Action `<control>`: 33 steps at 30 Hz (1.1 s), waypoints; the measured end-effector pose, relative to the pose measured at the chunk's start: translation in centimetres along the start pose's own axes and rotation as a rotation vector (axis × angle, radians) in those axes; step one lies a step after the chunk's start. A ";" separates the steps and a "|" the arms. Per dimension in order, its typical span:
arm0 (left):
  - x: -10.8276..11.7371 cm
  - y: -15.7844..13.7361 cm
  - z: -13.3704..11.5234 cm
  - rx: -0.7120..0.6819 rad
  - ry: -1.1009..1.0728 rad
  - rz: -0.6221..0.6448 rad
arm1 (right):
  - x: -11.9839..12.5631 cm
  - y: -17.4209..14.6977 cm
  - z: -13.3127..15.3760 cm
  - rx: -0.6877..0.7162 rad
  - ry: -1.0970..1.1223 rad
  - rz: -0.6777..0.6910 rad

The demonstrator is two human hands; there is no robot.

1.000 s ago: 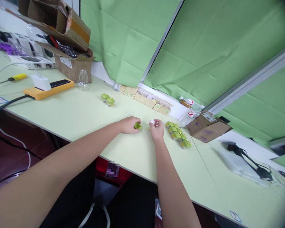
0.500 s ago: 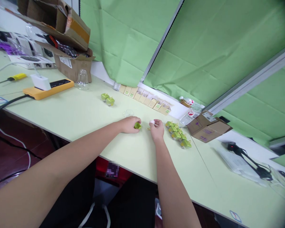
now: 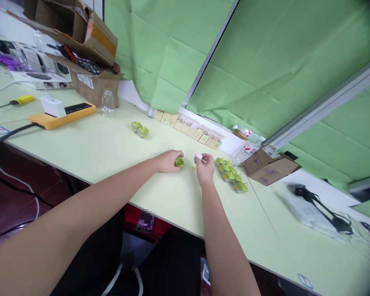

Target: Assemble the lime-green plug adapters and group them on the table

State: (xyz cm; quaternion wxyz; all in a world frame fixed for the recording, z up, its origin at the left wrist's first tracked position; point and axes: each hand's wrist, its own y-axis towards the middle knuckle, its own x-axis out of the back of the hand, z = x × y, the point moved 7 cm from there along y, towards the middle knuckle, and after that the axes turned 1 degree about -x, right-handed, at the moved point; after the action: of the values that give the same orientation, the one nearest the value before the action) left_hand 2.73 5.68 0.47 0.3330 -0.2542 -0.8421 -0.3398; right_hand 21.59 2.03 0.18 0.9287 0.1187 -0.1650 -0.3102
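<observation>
My left hand (image 3: 169, 161) is closed around a small green cup-like piece (image 3: 179, 162), whose opening faces right. In my right hand (image 3: 205, 165) a small white rounded piece (image 3: 198, 156) is pinched between thumb and fingers, with a thin pale stick (image 3: 204, 161) beside it. A tiny yellowish bit (image 3: 193, 167) lies on the table between my hands. Just behind my left hand is a clear plastic cover (image 3: 167, 146). Right of my right hand stand several green-topped clear little containers (image 3: 228, 176), and two more such containers (image 3: 139, 129) sit at the back left.
Small beige boxes (image 3: 189, 128) line the back of the table (image 3: 172, 201). Plastic bottles (image 3: 246, 150) and a cardboard box (image 3: 269, 164) stand at right. A yellow power strip (image 3: 63, 116), screwdriver (image 3: 21, 100), clear jar (image 3: 107, 103) and stacked cartons (image 3: 92, 86) occupy the left.
My left hand has tipped the green piece slightly, so more of its inside shows. The white piece in my right hand has shifted slightly upward.
</observation>
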 end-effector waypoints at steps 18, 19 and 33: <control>2.4 0.1 -1.8 -0.122 -0.023 -0.243 | -2.9 -2.1 2.5 -0.001 0.283 0.369; 2.4 0.1 -1.9 -0.123 -0.023 -0.241 | -2.9 -2.2 2.5 -0.003 0.281 0.366; 1.1 0.3 -0.9 -0.299 0.011 -0.270 | -4.1 -2.7 2.5 0.102 0.213 0.422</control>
State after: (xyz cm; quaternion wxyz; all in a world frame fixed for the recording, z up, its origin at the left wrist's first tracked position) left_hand 2.58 5.40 1.85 0.2474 -0.1838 -0.8068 -0.5040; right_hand 16.15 2.16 0.65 0.9779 0.1604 -0.1028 -0.0863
